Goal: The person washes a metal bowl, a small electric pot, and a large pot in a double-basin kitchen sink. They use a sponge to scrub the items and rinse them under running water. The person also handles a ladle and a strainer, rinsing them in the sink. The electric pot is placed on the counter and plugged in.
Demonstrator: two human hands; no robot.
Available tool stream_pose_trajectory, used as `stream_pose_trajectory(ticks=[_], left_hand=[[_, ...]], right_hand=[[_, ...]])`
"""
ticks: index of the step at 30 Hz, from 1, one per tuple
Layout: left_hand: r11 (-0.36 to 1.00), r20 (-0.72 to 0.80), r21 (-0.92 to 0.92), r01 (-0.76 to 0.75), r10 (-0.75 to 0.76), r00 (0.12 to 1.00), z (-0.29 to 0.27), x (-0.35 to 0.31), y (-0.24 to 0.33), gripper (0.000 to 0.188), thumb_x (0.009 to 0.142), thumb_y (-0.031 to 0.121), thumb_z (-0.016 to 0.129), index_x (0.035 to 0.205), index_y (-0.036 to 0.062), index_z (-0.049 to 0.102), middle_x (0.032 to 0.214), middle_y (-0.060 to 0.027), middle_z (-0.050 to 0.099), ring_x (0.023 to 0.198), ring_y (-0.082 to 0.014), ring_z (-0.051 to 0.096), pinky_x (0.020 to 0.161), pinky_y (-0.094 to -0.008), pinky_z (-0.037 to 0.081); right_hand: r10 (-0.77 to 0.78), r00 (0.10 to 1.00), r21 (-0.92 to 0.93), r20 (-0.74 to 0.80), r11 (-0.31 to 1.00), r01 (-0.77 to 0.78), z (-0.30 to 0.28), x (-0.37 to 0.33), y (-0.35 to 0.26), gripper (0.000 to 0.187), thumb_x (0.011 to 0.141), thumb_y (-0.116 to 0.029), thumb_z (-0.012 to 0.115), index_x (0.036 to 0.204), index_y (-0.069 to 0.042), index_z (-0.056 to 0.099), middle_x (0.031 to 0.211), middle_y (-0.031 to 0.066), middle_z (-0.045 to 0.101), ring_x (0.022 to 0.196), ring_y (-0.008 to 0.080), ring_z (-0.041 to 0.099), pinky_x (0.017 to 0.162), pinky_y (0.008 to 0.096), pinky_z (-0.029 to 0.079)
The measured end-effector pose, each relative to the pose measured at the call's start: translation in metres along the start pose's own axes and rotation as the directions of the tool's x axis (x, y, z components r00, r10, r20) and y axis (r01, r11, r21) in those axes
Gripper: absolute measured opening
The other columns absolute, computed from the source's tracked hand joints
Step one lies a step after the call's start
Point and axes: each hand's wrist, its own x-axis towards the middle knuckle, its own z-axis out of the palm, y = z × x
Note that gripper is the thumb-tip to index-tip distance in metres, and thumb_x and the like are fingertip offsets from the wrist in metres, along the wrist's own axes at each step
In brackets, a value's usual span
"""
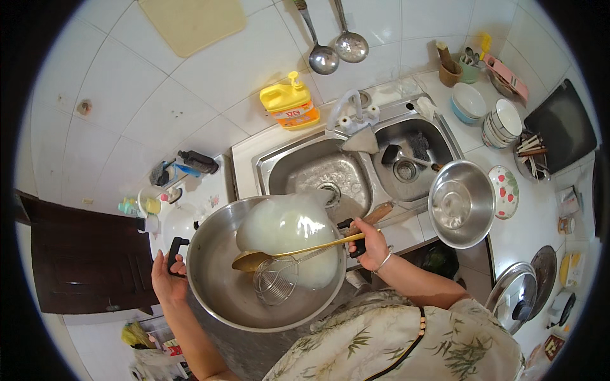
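My left hand is closed round the left black handle of a wide steel pot. At the opposite side my right hand grips the pot's other black handle, together with the end of a gold-coloured ladle. The ladle lies across the pot, bowl inward. Beside it rests a wire whisk, its handle running toward my right hand. Under both sits a large, shiny, pale greenish-white rounded thing, perhaps an upturned bowl. A brown wooden handle sticks out by my right hand; its other end is hidden.
Behind the pot is a double steel sink with a white faucet. A steel basin stands right of it, near stacked bowls and a strawberry-patterned plate. A yellow detergent jug stands against the wall. Pot lids lie at right.
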Motion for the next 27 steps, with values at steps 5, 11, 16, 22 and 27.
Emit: stream_pose_trajectory(ticks=[5, 11, 16, 22, 27], left_hand=[[0.999, -0.007, 0.014, -0.038, 0.038, 0.999, 0.002, 0.003, 0.003, 0.039, 0.087, 0.033, 0.056, 0.104, -0.0015, 0.051, 0.078, -0.0105, 0.053, 0.058, -0.0098, 0.041, 0.053, -0.0238, 0.035], [0.999, 0.019, 0.016, -0.031, 0.031, 0.999, 0.011, 0.003, 0.003, 0.041, 0.086, 0.034, 0.056, 0.107, -0.0020, 0.051, 0.078, -0.0099, 0.054, 0.059, -0.0102, 0.042, 0.055, -0.0238, 0.035], [0.999, -0.008, 0.002, -0.033, 0.033, 0.999, 0.016, 0.001, 0.005, 0.041, 0.087, 0.034, 0.055, 0.107, -0.0021, 0.050, 0.079, -0.0101, 0.054, 0.060, -0.0110, 0.042, 0.055, -0.0249, 0.035], [0.999, -0.005, 0.015, -0.035, 0.035, 0.999, 0.026, -0.003, 0.006, 0.042, 0.088, 0.034, 0.053, 0.107, -0.0027, 0.050, 0.079, -0.0114, 0.054, 0.061, -0.0116, 0.042, 0.056, -0.0258, 0.036], [0.998, -0.019, 0.025, -0.054, 0.054, 0.998, 0.031, -0.001, 0.005, 0.043, 0.089, 0.034, 0.052, 0.108, -0.0035, 0.049, 0.082, -0.0137, 0.054, 0.062, -0.0122, 0.043, 0.058, -0.0262, 0.037]], right_hand=[[0.069, 0.998, 0.017, -0.016, 0.998, -0.068, -0.003, 0.008, 0.005, 0.019, 0.089, -0.028, 0.054, 0.086, -0.009, 0.054, 0.073, 0.0046, 0.053, 0.055, 0.0142, 0.046, 0.045, 0.0245, 0.038], [0.120, 0.993, 0.018, -0.018, 0.993, -0.119, -0.006, 0.015, 0.006, 0.019, 0.089, -0.028, 0.054, 0.086, -0.009, 0.053, 0.075, 0.0050, 0.052, 0.056, 0.0146, 0.046, 0.045, 0.0242, 0.039], [0.136, 0.991, 0.021, 0.007, 0.990, -0.136, -0.007, 0.021, 0.005, 0.019, 0.088, -0.028, 0.055, 0.087, -0.009, 0.053, 0.076, 0.0055, 0.051, 0.057, 0.0150, 0.046, 0.045, 0.0239, 0.039], [0.190, 0.981, 0.021, -0.021, 0.982, -0.190, -0.008, 0.033, 0.002, 0.020, 0.087, -0.028, 0.056, 0.087, -0.009, 0.053, 0.075, 0.0057, 0.051, 0.055, 0.0148, 0.047, 0.043, 0.0251, 0.039], [0.172, 0.985, 0.009, 0.020, 0.985, -0.172, -0.011, 0.040, 0.002, 0.019, 0.086, -0.027, 0.057, 0.086, -0.008, 0.054, 0.074, 0.0051, 0.051, 0.055, 0.0147, 0.047, 0.042, 0.0251, 0.039]])
